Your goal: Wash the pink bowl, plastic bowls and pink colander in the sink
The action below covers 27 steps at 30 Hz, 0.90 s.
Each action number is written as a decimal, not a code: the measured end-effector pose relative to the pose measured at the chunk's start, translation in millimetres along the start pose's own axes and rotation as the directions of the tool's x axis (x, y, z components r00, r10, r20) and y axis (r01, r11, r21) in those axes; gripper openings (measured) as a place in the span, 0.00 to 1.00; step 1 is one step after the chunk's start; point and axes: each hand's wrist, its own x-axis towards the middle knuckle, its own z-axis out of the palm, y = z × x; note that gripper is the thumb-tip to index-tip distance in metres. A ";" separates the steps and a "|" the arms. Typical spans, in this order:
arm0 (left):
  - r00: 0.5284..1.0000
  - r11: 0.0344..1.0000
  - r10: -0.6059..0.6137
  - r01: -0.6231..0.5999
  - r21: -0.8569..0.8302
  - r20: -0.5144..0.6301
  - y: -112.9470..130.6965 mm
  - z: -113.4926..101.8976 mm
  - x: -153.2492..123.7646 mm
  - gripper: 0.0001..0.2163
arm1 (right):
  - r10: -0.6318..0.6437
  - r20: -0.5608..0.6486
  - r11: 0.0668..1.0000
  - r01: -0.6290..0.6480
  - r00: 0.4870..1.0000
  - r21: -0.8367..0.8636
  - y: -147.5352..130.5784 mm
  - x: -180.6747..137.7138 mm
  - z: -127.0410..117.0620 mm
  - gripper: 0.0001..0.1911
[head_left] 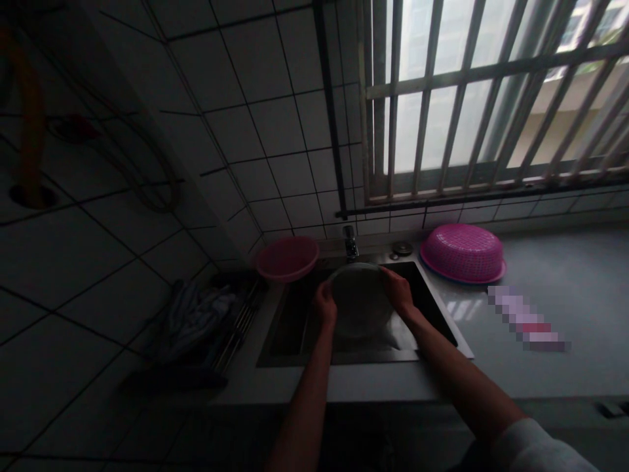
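Note:
Over the sink (339,357), a wide round bowl or basin (361,301) is held up between my two hands, its inside greenish and dim. My left hand (325,303) grips its left rim. On the opposite side, my right hand (397,290) has its fingers closed at the right rim. Just behind the bowl stands the metal faucet (350,244). The light is too low to tell whether there is water in the bowl.
A pink basin (287,258) sits at the sink's back left. To the right, an upturned magenta colander (463,252) rests on the counter (565,262), with a blurred-out item (525,318) before it. Crumpled cloth (196,314) lies left beside a dark rack (238,324). A barred window (472,98) rises behind.

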 end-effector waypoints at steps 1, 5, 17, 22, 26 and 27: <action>0.999 1.000 -0.016 0.015 -0.013 -0.032 -1.9 -1.3 2.0 0.12 | 0.032 -0.014 0.999 -0.032 0.999 -0.008 7.0 0.1 -1.5 0.26; 0.997 0.997 0.070 -0.069 0.024 -0.041 -3.2 0.3 1.3 0.13 | 0.055 -0.005 0.997 -0.055 0.998 -0.055 11.7 -4.5 2.3 0.28; 0.998 0.999 -0.032 0.030 -0.023 -0.057 -10.9 -0.6 4.6 0.13 | 0.185 -0.021 0.979 -0.183 0.982 0.092 15.8 -1.5 2.1 0.23; 0.982 0.976 0.167 -0.177 0.128 0.086 -8.3 4.1 -0.1 0.23 | 0.152 0.056 0.986 -0.155 0.987 0.067 12.6 -3.6 -1.6 0.23; 0.918 0.946 0.208 -0.277 0.170 0.338 3.7 9.4 -8.3 0.22 | -0.067 0.217 0.996 0.051 0.974 0.078 -22.1 -9.1 7.6 0.26; 0.912 0.948 0.164 -0.251 0.194 0.375 6.2 9.9 -9.8 0.19 | -0.098 0.226 0.994 0.082 0.969 0.077 -29.9 -10.6 11.1 0.27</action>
